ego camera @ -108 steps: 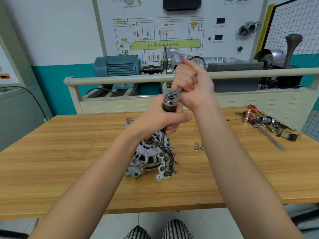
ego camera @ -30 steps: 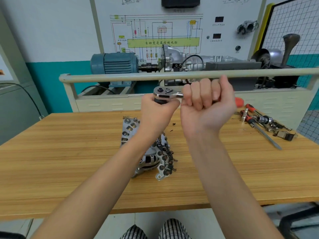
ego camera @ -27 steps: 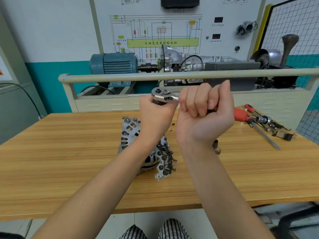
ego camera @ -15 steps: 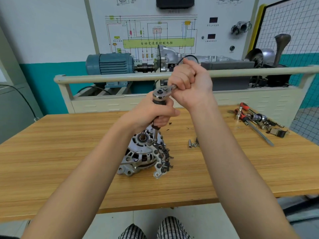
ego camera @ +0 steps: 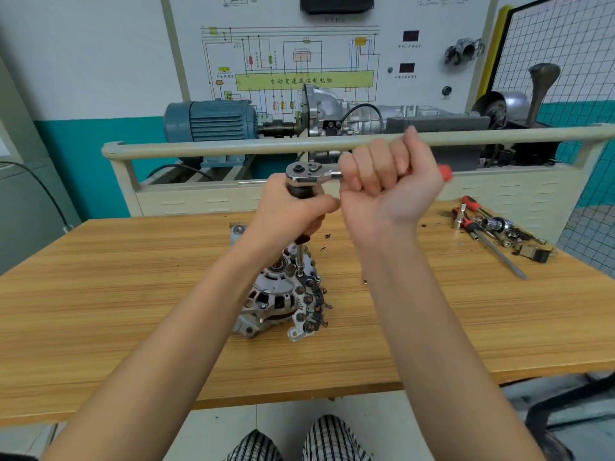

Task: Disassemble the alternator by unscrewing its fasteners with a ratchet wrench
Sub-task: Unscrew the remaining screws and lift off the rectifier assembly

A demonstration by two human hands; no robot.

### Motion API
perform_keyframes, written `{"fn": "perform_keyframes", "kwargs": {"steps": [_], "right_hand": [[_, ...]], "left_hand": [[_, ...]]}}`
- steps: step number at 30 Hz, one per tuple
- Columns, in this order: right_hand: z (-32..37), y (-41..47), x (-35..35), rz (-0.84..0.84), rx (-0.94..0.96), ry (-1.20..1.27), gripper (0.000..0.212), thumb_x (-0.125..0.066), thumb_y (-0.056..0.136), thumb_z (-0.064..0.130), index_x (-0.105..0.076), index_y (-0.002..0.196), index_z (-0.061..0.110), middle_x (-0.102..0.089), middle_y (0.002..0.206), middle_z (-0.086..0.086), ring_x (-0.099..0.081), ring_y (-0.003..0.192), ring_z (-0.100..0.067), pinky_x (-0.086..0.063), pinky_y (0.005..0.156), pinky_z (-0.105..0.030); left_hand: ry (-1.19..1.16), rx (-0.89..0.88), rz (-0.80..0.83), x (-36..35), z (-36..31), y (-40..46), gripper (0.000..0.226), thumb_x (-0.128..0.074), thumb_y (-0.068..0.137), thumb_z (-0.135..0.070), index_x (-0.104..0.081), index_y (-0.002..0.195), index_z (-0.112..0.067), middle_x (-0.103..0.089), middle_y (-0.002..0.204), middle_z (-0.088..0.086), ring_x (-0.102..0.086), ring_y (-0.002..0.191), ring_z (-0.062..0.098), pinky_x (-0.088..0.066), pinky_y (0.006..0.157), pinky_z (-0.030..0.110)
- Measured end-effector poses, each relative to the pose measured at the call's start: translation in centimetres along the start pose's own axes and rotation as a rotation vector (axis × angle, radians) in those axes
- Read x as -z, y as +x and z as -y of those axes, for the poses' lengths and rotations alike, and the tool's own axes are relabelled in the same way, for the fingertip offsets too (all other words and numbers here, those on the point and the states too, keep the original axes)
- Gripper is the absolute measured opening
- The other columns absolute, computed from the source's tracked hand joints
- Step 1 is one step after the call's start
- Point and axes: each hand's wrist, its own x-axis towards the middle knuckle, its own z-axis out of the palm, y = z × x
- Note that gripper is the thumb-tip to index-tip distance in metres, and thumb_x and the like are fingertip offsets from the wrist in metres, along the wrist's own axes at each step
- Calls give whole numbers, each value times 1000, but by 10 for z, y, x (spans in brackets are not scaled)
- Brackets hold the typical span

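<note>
We see the alternator sitting near the middle of the wooden workbench, rear end up, with its rectifier plate facing us. The ratchet wrench is held level above it, its chrome head over a vertical extension bar whose lower tip meets a fastener on top of the alternator. Our left hand is wrapped around the dark grip just beneath the ratchet head, fingers curled tight on it. Our right hand is closed in a fist around the wrench's red handle, whose end pokes out past the hand. A screwdriver and loose sockets lie at the bench's far right.
</note>
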Motion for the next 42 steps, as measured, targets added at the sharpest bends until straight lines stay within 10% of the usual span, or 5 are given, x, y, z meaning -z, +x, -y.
{"fn": "perform_keyframes", "kwargs": {"steps": [4, 8, 18, 29, 42], "right_hand": [[8, 40, 0, -68, -509, 150, 63, -30, 99, 21, -32, 37, 13, -17, 34, 6, -7, 34, -7, -12, 34, -20], [3, 45, 0, -51, -584, 186, 63, -31, 100, 22, -32, 38, 13, -14, 38, 8, -6, 36, -6, -10, 34, -20], [-18, -28, -1, 122, 244, -52, 57, -24, 101, 15, -33, 45, 19, -19, 40, 5, -13, 38, -12, -23, 42, -23], [-1, 45, 2, -45, -606, 215, 52, -37, 93, 16, -28, 42, 19, -13, 41, 9, -7, 35, -5, -10, 33, -20], [-14, -26, 1, 139, 163, -18, 57, -26, 100, 16, -35, 44, 19, -26, 36, 7, -14, 35, -10, -22, 39, -21]], "left_hand": [[4, 54, 400, 12, -6, 4, 37, -66, 72, -4, -49, 43, -18, -40, 38, 0, -33, 35, 17, -33, 45, 23], [-83, 143, 495, 12, -7, 7, 40, -65, 68, -2, -43, 40, -19, -35, 35, -3, -28, 31, 10, -27, 41, 17], [-34, -2, -331, -17, 6, 0, 39, -58, 70, 3, -37, 47, -21, -33, 40, -9, -26, 41, 10, -23, 43, 22], [-82, 96, 469, 10, -9, 4, 34, -67, 68, -12, -46, 43, -18, -38, 37, -3, -32, 33, 12, -32, 43, 18], [-10, -147, -452, -23, 6, -9, 44, -56, 71, 11, -34, 50, -20, -33, 42, -13, -27, 45, 6, -23, 43, 21]]}}
